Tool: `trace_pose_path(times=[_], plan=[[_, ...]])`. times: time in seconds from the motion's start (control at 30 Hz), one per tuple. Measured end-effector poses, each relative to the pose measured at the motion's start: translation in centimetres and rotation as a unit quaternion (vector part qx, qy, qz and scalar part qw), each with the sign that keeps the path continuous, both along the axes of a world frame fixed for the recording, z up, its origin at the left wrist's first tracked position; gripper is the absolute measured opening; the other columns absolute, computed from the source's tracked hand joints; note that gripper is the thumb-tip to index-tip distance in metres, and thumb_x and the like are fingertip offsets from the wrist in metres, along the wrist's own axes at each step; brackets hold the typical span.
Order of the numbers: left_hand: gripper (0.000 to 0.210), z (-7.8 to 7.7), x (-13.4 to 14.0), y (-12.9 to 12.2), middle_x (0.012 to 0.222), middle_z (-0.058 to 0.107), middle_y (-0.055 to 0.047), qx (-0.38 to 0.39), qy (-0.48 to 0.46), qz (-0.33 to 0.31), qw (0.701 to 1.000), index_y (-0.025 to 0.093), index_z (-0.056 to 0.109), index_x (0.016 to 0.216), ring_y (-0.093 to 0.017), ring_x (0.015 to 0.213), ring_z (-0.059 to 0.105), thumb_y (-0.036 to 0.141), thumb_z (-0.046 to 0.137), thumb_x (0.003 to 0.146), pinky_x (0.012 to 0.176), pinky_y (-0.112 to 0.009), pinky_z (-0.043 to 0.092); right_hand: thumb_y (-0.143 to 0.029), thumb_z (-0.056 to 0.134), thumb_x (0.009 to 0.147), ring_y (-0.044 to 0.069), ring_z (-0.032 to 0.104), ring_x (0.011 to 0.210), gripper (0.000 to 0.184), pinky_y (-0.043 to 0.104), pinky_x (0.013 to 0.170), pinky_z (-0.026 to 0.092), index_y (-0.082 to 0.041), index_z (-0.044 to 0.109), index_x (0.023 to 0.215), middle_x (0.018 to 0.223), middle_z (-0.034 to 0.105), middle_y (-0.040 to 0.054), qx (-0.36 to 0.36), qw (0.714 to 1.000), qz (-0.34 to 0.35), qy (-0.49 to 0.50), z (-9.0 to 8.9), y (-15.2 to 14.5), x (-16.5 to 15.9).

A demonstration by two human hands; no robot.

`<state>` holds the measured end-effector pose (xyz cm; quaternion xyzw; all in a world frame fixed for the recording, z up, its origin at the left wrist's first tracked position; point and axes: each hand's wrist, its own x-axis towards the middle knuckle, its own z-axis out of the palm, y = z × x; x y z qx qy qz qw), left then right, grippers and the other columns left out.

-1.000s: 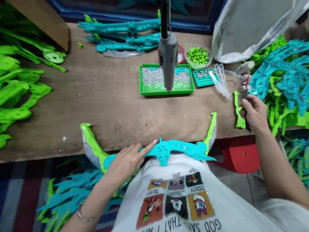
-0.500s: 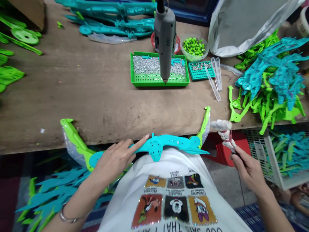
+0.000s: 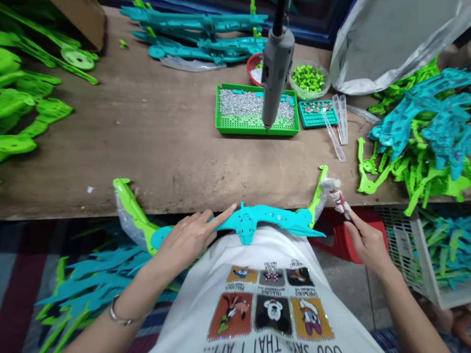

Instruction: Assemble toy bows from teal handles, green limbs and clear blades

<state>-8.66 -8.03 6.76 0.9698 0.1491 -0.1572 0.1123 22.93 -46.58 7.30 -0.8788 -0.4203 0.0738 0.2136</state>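
Note:
A toy bow with a turquoise middle [image 3: 265, 218] and lime-green limbs lies across my lap at the table's front edge. Clear plastic film [image 3: 127, 215] hangs along its left limb, and more film shows at the right one. My left hand [image 3: 193, 233] grips the bow left of its centre, index finger stretched along the top; the thumb is hidden. Wrapped round the dark handle of a hammer [image 3: 336, 193], my right hand [image 3: 368, 240] is closed. The hammer's head is whitish, with reddish binding below it, and is beside the bow's right limb.
A grey electric screwdriver [image 3: 275, 73] hangs over a green tray [image 3: 257, 131] of screws. Behind are a bowl of green pieces [image 3: 309, 79] and stacked turquoise parts [image 3: 206, 49]. Part piles flank the table; a white crate [image 3: 429, 274] stands lower right, near a red stool [image 3: 349, 245].
The view has shifted, so the table's contents sit further right. My right hand has brought the hammer leftward, closer to the bow's right limb. My left hand keeps its place on the bow.

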Motion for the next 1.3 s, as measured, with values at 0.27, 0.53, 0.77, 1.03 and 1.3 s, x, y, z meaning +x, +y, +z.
trace_pose_path(times=[0.27,0.53,0.77,1.03,1.3], plan=[[0.076,0.0,1.1,-1.9,0.096,0.058,-0.004,-0.016,-0.065,-0.024,0.997,0.039,0.017,0.164,-0.021,0.084,0.056,0.009,0.041,0.098,0.078,-0.031,0.044,-0.054,0.061,0.087,0.04,0.075,0.075,0.054,0.06,0.069,0.065,-0.055,0.056,0.14,0.095,0.078,0.0066,0.084,0.994,-0.073,-0.008,3.2,5.6,2.4],[0.054,0.4,1.4,-1.2,0.122,0.06,-0.008,-0.064,-0.18,-0.075,0.979,0.031,0.042,0.155,-0.02,0.108,0.058,0.014,0.031,0.105,0.091,-0.03,0.044,-0.046,0.06,0.092,0.03,0.076,0.065,0.054,0.042,0.047,0.063,-0.047,0.054,0.145,0.092,0.081,0.0048,0.06,0.942,0.317,0.091,2.5,20.5,0.2],[0.04,-1.1,2.4,-0.6,0.137,0.063,-0.007,-0.09,-0.26,-0.087,0.957,0.03,0.061,0.14,-0.022,0.127,0.056,0.023,0.04,0.107,0.102,-0.032,0.047,-0.024,0.054,0.101,0.025,0.076,0.105,0.056,0.033,0.082,0.065,-0.033,0.045,0.155,0.131,0.072,0.0084,0.056,0.847,0.517,0.105,3.5,30.0,-5.9],[0.037,-1.8,2.2,-0.7,0.121,0.065,-0.006,-0.063,-0.264,-0.09,0.958,0.032,0.062,0.137,-0.02,0.107,0.06,0.025,0.041,0.107,0.084,-0.03,0.049,-0.029,0.043,0.106,0.016,0.068,0.065,0.046,0.026,0.061,0.057,-0.026,0.05,0.151,0.083,0.068,0.0052,0.005,0.821,0.563,0.097,1.3,33.7,-8.4],[0.042,-0.9,1.3,-0.6,0.114,0.065,-0.006,-0.087,-0.249,-0.072,0.962,0.034,0.057,0.143,-0.019,0.112,0.058,0.023,0.04,0.106,0.09,-0.027,0.047,-0.034,0.043,0.105,0.022,0.074,0.075,0.044,0.032,0.066,0.059,-0.025,0.055,0.146,0.093,0.076,0.0077,0.025,0.871,0.488,0.052,0.0,36.4,-8.7]])
